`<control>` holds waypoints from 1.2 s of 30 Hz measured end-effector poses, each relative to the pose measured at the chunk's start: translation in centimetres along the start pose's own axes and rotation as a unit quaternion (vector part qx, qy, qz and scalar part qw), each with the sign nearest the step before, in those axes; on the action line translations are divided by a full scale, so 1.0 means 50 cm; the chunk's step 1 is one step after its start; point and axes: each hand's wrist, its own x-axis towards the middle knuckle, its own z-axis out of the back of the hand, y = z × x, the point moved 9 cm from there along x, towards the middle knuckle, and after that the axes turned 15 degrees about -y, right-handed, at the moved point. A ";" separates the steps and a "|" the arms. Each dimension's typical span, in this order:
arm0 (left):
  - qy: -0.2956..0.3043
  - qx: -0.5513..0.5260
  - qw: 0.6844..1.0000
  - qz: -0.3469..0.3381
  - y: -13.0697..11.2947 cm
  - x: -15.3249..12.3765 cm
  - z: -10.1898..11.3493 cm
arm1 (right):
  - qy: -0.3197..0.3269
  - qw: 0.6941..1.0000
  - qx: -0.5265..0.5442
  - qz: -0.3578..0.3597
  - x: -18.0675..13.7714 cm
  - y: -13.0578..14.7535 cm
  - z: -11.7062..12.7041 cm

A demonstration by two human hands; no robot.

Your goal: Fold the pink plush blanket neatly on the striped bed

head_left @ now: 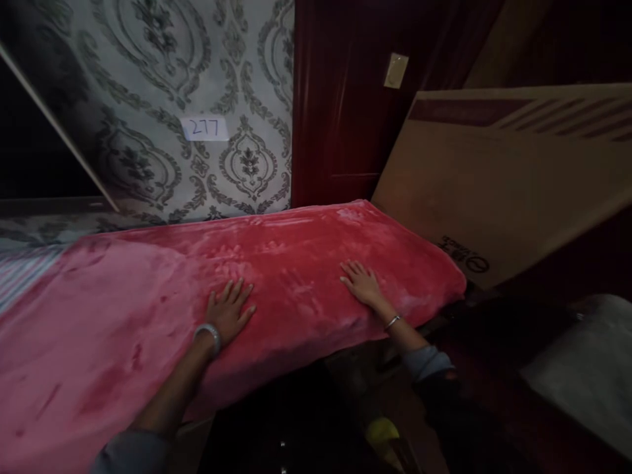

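A plush pink-red blanket (306,263) covers a long, low surface and hangs over its near edge. My left hand (230,313) lies flat on it near the middle, fingers spread, a pale bracelet at the wrist. Farther right, my right hand (363,283) also rests palm down on the blanket with fingers apart, a thin bangle on that wrist. Neither hand grips the cloth. Pressed marks and lighter streaks show in the pile around both hands. The blanket looks paler on the left side than in the middle.
Behind the blanket stands a patterned wall with a paper label (205,128) reading 277. A large cardboard box (513,171) leans at the right, beside a dark red door (340,99). Striped cloth (24,270) shows at far left. Something yellow-green (382,431) lies low down.
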 end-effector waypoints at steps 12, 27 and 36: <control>-0.043 0.003 0.999 -0.019 0.014 0.013 -0.008 | -0.001 0.991 -0.047 -0.127 0.031 -0.291 0.021; -0.071 -0.019 0.997 -0.033 0.046 0.015 -0.040 | -0.107 0.922 -0.079 -0.364 -0.003 -0.555 0.069; -0.034 -0.006 0.999 -0.009 0.000 0.003 0.005 | -0.068 0.993 -0.023 -0.096 0.063 -0.271 0.038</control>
